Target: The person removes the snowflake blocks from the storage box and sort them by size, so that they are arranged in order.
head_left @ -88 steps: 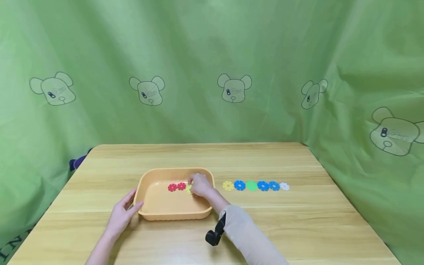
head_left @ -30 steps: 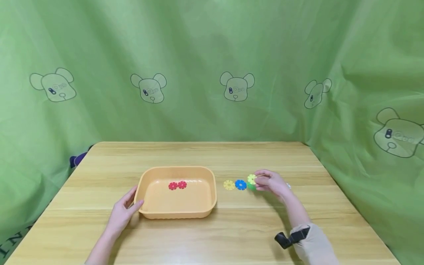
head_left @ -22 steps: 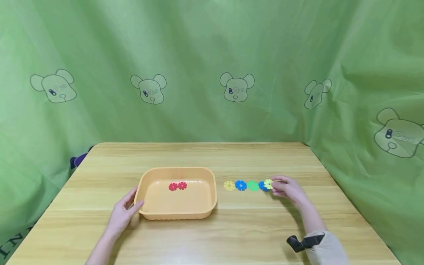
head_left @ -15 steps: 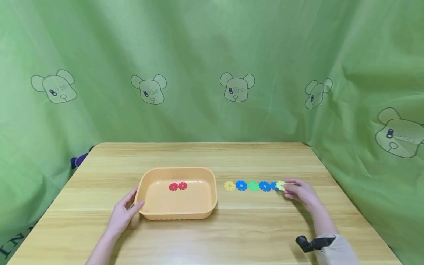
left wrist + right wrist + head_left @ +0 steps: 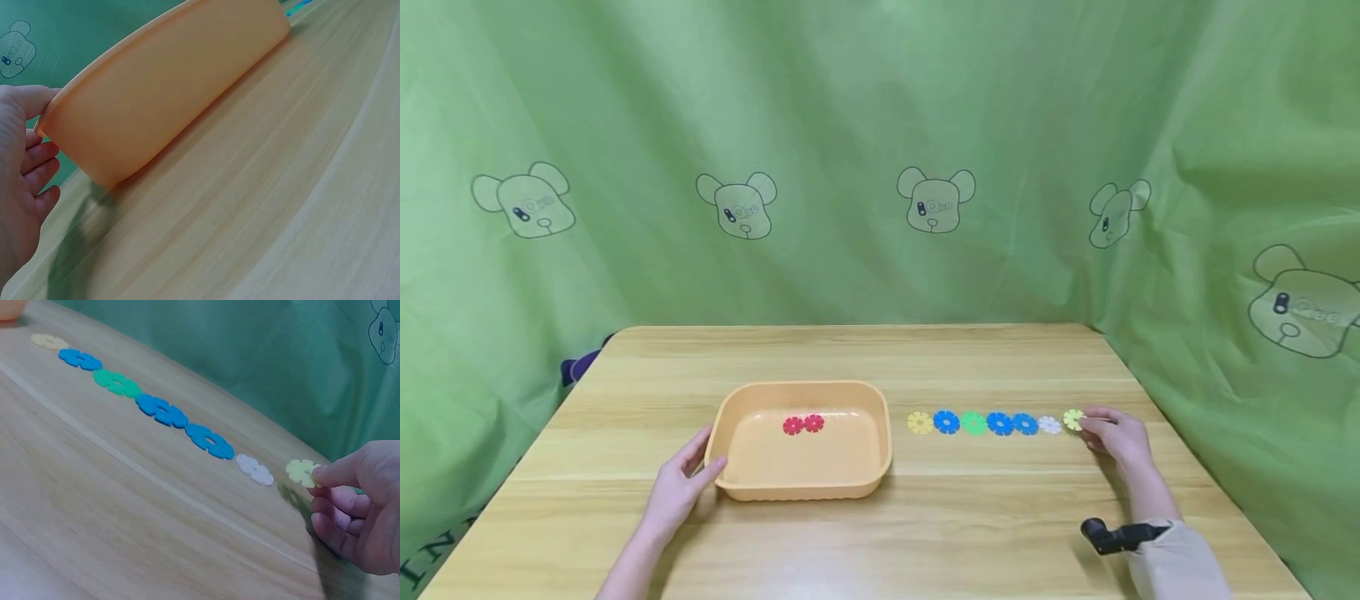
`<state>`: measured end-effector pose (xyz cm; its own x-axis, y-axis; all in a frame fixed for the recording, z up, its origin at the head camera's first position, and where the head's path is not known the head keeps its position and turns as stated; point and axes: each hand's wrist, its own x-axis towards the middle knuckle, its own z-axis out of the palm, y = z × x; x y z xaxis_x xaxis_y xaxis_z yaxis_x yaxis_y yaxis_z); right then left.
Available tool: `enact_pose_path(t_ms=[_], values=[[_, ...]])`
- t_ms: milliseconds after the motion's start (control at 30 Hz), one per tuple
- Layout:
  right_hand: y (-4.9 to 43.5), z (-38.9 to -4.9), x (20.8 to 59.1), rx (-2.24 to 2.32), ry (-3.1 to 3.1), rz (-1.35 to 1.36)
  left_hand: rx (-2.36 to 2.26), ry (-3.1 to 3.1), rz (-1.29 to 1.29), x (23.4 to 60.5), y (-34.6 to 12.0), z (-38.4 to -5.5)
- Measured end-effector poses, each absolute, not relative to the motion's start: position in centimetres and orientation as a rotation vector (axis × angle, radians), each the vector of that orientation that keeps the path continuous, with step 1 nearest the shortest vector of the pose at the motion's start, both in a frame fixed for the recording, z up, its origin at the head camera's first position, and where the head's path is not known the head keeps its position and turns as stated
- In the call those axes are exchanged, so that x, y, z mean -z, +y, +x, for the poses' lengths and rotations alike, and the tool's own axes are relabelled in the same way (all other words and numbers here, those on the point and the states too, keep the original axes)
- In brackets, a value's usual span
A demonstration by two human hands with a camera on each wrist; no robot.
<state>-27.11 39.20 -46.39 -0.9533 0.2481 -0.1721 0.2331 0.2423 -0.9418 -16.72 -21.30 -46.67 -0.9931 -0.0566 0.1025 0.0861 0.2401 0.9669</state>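
Note:
My right hand (image 5: 1122, 435) pinches a pale yellow flower-shaped plastic disc (image 5: 302, 472) between thumb and finger, just past the right end of a row of discs. The white disc (image 5: 254, 469) lies nearest to it. Further left in the row come two blue discs (image 5: 1000, 423), a green disc (image 5: 973, 422), another blue disc (image 5: 947, 422) and a deeper yellow disc (image 5: 920, 422). On the left, my left hand (image 5: 677, 483) grips the rim of an orange plastic tray (image 5: 801, 492), thumb over the edge and fingers outside. Two red discs (image 5: 802, 425) lie inside it.
The wooden table (image 5: 865, 542) carries the tray and the row. A green curtain (image 5: 835, 275) printed with bear heads hangs behind and to the right. A black wrist camera (image 5: 1120, 536) sits on the right sleeve.
My right hand has taken the pale yellow disc from the tray and carried it rightward over the row, past the white disc. My left hand has stayed on the tray.

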Motion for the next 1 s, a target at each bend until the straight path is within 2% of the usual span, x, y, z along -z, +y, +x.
enact_pose_path(t_ms=[1000], values=[[38.66, -27.63, 47.01, -1.247, -2.728, -0.479, 1.856, -2.386, -0.026, 46.78, -21.31, -16.71]])
